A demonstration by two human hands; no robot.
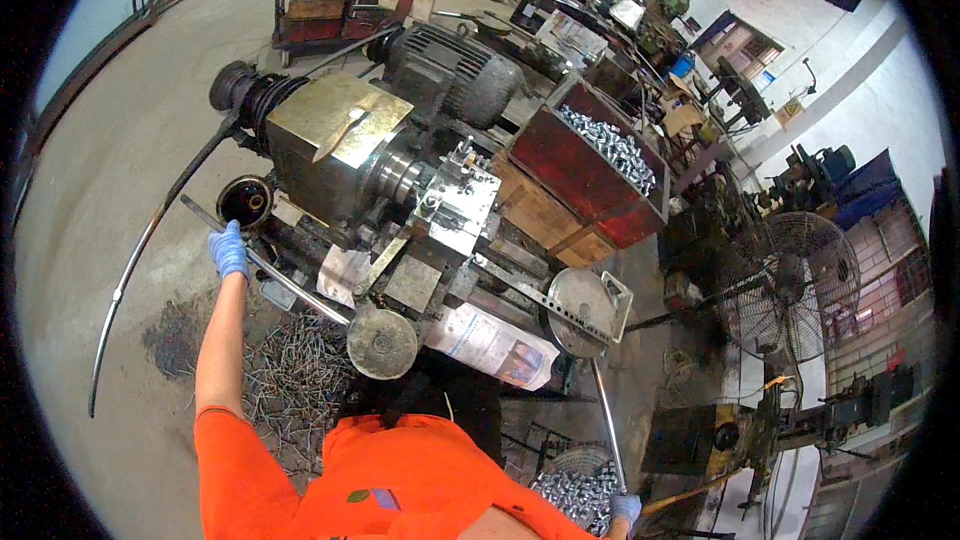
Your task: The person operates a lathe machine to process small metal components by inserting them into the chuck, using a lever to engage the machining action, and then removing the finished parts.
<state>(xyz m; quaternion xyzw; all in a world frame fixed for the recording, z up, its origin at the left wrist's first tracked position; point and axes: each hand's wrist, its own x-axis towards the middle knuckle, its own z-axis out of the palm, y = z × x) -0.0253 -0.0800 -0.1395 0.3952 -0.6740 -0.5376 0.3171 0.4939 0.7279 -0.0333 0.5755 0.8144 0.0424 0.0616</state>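
Observation:
My left hand (229, 250), in a blue glove, is closed round a long metal bar (290, 285) beside the lathe's headstock. The bar slopes down to the right toward a round metal disc (382, 343) at the machine's front. My right hand (625, 508), also gloved, is closed at the lower end of a shiny lever (607, 415). This lever rises toward another round plate (584, 310); the picture's edge partly cuts off the hand. Between the two arms stands a small lathe (335, 120) with a chuck (400, 175) and a tool slide (465, 205).
A black pot (245, 202) sits just beyond my left hand. Metal shavings (295, 365) heap on the floor. A red bin (580, 170) of small metal parts stands behind the lathe, and a basket of parts (580, 490) is by my right hand. A large fan (790, 285) stands at right.

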